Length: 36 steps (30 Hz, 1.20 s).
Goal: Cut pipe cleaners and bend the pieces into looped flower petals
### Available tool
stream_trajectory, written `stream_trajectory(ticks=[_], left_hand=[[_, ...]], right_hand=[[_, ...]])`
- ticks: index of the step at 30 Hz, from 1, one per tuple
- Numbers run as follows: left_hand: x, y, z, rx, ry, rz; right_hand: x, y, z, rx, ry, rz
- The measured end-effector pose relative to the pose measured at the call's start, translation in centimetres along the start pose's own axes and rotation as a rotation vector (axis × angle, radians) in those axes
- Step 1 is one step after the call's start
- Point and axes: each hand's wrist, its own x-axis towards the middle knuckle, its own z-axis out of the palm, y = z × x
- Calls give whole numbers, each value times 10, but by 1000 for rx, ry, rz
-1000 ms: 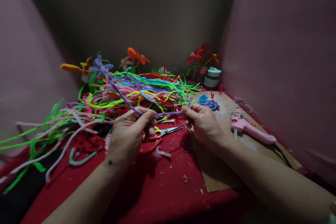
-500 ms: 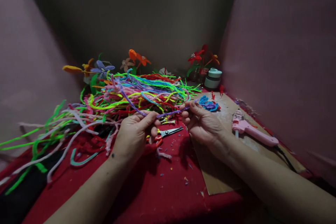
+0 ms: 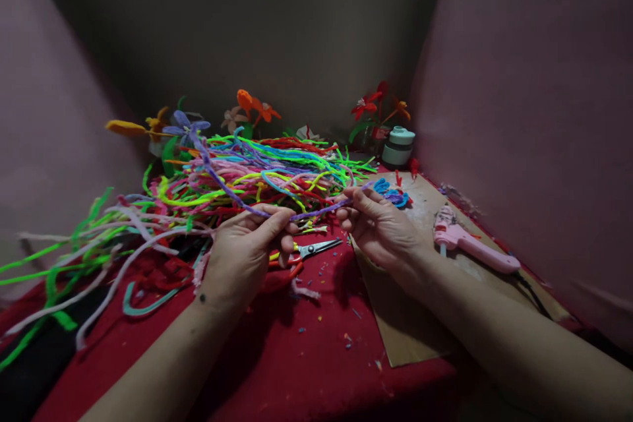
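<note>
Both my hands pinch one purple pipe cleaner [image 3: 316, 211] above the red cloth. My left hand [image 3: 247, 250] grips it near its middle, and its long end runs up and left over the pile. My right hand [image 3: 380, 227] holds the other end, fingers curled closed. Just behind the hands a big heap of coloured pipe cleaners [image 3: 257, 175] is spread out. Orange-handled scissors [image 3: 301, 252] lie on the cloth below the stretched piece.
A pink glue gun [image 3: 469, 244] rests on a cardboard sheet [image 3: 420, 316] at right, with a small blue and purple pipe-cleaner piece [image 3: 390, 192] at its far end. Pipe-cleaner flowers [image 3: 376, 109] and a pale green jar [image 3: 398, 146] stand at the back. Pink walls close in on both sides.
The right hand has drawn its end of the purple pipe cleaner slightly up and back toward the pile. The left hand has shifted little.
</note>
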Motion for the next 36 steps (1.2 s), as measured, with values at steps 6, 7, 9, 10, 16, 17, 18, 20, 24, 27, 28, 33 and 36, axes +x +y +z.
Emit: stream_trajectory(ticks=[6, 7, 9, 10, 16, 17, 18, 20, 24, 27, 28, 33, 36], left_hand=[[-1, 2, 0, -12, 42, 40], [-1, 2, 0, -18, 46, 44], [-1, 3, 0, -36, 46, 46], [-1, 4, 0, -45, 45, 47], [4, 1, -5, -21, 68, 95], [6, 0, -7, 9, 75, 76], [8, 0, -9, 47, 72, 36], [13, 2, -16, 178, -3, -91], [22, 8, -35, 769, -384, -135], [26, 6, -45, 1219, -511, 47], [26, 4, -46, 1306, -533, 83], [22, -8, -42, 1458, -589, 171], [19, -10, -40, 1518, -568, 281]], right_hand=[[-1, -1, 0, -83, 39, -10], [-1, -1, 0, -95, 39, -16], [-2, 0, -1, -124, 24, -13], [-2, 0, -1, -146, 11, 3], [-3, 6, -3, -264, 6, 103], [-3, 6, -3, -252, 6, 107], [-3, 5, -2, -238, 5, 113], [-2, 4, -1, -216, 17, 111], [-3, 2, 3, -221, 63, 56], [-4, 1, 4, -242, 58, 27], [-4, 2, 3, -244, 53, 21], [-2, 4, 0, -263, 26, -12], [-2, 5, -1, -298, 39, -62]])
